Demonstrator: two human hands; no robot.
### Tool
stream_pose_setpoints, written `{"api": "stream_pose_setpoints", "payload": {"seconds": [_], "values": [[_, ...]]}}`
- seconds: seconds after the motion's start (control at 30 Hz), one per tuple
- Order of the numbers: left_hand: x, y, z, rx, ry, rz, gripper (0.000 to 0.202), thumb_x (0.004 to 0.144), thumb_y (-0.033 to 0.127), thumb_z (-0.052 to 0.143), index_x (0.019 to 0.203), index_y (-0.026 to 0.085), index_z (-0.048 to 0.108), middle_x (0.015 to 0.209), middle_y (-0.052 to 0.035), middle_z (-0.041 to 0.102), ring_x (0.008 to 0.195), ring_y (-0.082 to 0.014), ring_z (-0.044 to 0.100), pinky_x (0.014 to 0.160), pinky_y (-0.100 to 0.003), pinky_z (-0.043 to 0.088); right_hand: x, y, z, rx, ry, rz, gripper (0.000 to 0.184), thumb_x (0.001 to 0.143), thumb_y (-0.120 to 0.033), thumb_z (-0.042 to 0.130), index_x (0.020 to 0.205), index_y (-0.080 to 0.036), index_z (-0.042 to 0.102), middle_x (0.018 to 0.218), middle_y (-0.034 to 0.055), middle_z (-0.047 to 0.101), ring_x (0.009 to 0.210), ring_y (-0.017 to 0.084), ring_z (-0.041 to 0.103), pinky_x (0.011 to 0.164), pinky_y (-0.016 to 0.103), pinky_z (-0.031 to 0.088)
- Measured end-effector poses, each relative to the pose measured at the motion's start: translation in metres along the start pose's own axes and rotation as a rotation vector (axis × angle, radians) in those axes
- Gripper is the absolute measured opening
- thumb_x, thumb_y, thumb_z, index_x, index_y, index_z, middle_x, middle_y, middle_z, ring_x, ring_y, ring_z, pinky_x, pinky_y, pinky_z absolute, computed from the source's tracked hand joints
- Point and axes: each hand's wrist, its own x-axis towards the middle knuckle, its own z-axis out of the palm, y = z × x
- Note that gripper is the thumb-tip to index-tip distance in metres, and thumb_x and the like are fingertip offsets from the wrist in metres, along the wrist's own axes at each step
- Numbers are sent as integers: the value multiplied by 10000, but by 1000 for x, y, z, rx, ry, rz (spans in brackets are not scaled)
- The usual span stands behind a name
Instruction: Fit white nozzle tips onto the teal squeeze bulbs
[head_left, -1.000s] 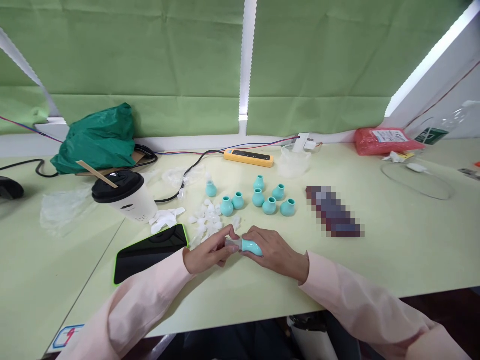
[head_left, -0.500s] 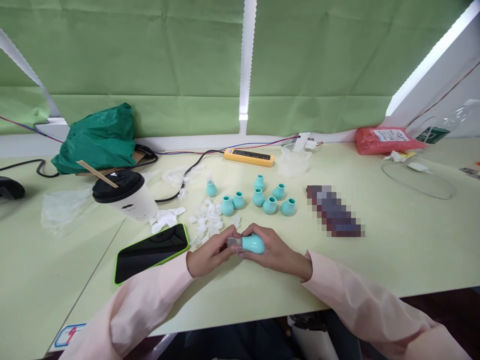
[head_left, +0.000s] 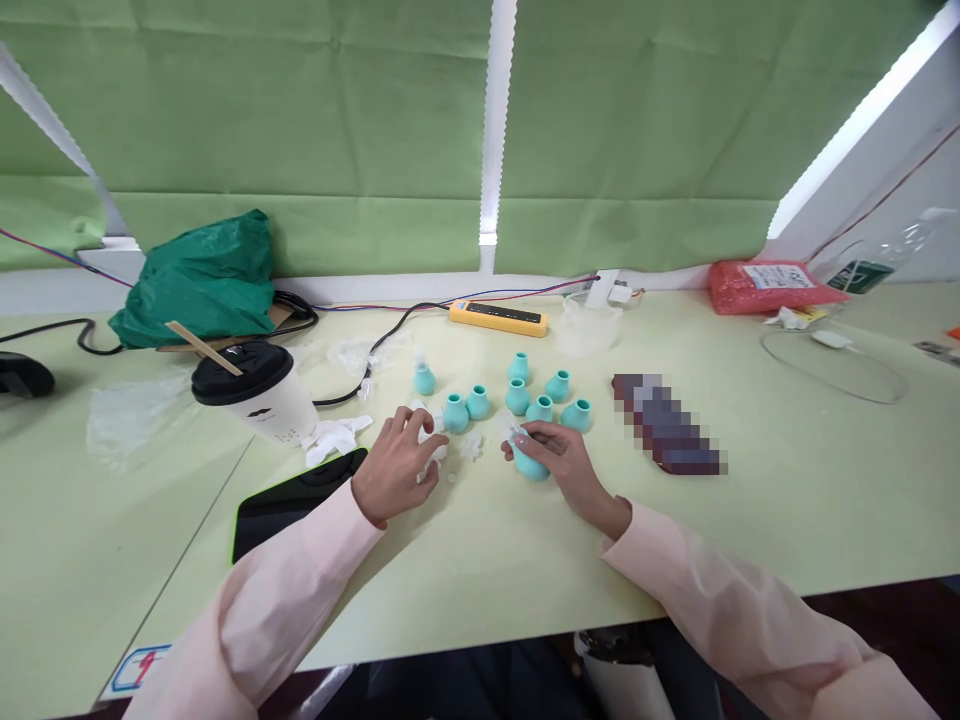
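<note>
My right hand (head_left: 568,464) grips a turquoise rubber bulb (head_left: 532,468) by its neck, just above the table. A clear piece shows at the bulb's neck, partly covered by the fingers. My left hand (head_left: 396,464) hovers over a pile of small translucent plastic pieces (head_left: 472,446), its thumb and fingers curled but apart. That hand hides most of the pile. Beyond both hands stand several turquoise bulbs (head_left: 517,397) with their round mouths upward. One bulb (head_left: 424,379), farther left, has a clear piece on top.
A black phone (head_left: 289,505) with a green case lies beside my left forearm, near a lidded paper cup (head_left: 274,405) and crumpled tissue (head_left: 337,437). A blurred-out dark red object (head_left: 667,425) lies to the right. Farther back is a yellow power strip (head_left: 499,318).
My hands have parted. The left let go of the clear piece and moved left over the pile; the right carried the bulb slightly right and up, turning it neck upward.
</note>
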Motion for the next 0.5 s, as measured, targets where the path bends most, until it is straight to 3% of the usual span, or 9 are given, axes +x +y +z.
{"api": "stream_pose_setpoints", "payload": {"seconds": [0.2,0.4,0.5], "values": [[-2,-3,-3,64,-107,44,264,634,173,510,880,246,571,931,-70,406,864,-239,342,664,-358,329,-5,0,3,133,-67,1,131,715,-286,534,731,-156,543,669,27,572,642,146,548,630,285,428],[0,0,6,64,-37,50,237,720,263,473,940,223,552,923,-85,436,866,-238,352,677,-360,329,-6,-2,4,44,-119,-16,156,744,-274,482,836,-155,522,632,11,533,615,133,514,595,268,405],[2,4,13,130,36,-32,274,745,319,429,961,192,538,962,-110,442,880,-262,355,691,-403,319,-7,-3,5,-22,-166,-14,168,759,-277,450,845,-151,522,622,11,519,610,133,502,583,263,397]]}}
